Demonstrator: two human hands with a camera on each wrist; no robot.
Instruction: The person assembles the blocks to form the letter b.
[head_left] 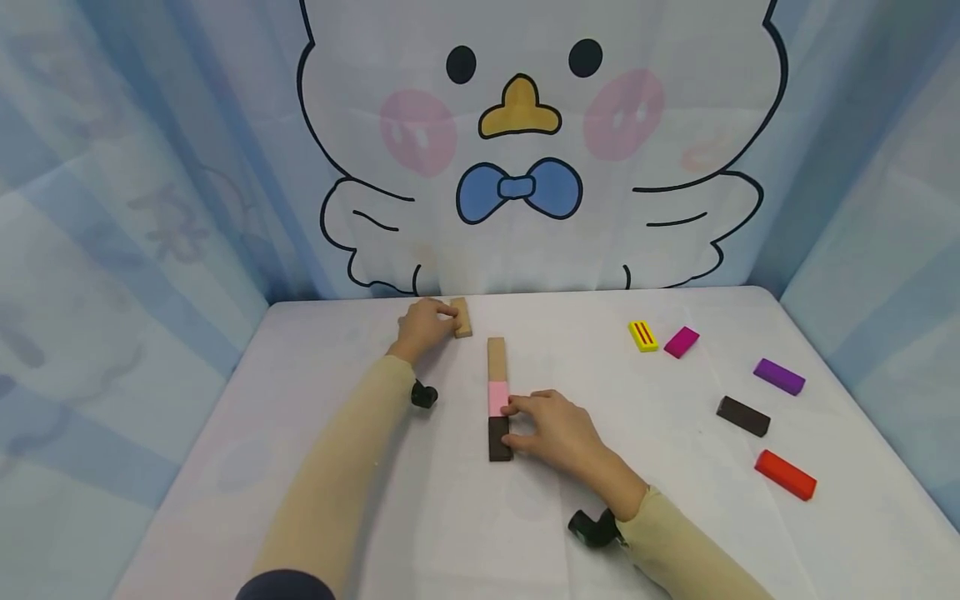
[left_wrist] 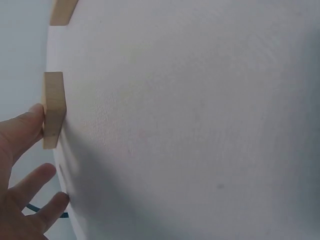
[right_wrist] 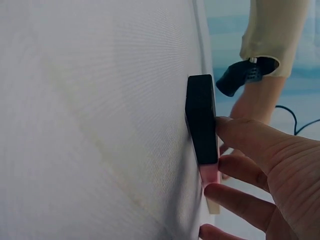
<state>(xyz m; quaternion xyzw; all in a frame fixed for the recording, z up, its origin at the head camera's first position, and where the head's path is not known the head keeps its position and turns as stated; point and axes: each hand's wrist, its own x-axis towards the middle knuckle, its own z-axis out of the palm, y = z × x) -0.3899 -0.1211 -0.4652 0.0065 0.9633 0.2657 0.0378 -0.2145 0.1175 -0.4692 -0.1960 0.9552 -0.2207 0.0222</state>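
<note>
Near the table's far edge, my left hand [head_left: 423, 327] pinches a plain wooden block [head_left: 462, 319] at its left side. That wooden block [left_wrist: 54, 110] also shows in the left wrist view, with a fingertip against its face. Three blocks lie end to end in a straight row: another wooden block [head_left: 497, 358] at the far end, a pink block [head_left: 498, 398] in the middle and a black block [head_left: 499, 439] nearest me. At the row's right side, my right hand [head_left: 558, 433] rests its thumb on the black block [right_wrist: 201, 120] and its fingers beside the pink block [right_wrist: 209, 173].
To the right lie a yellow block with red stripes [head_left: 642, 336], a magenta block [head_left: 681, 342], a purple block [head_left: 779, 377], a second black block [head_left: 743, 416] and a red block [head_left: 785, 475]. A printed curtain [head_left: 525, 250] hangs behind the white table [head_left: 637, 400].
</note>
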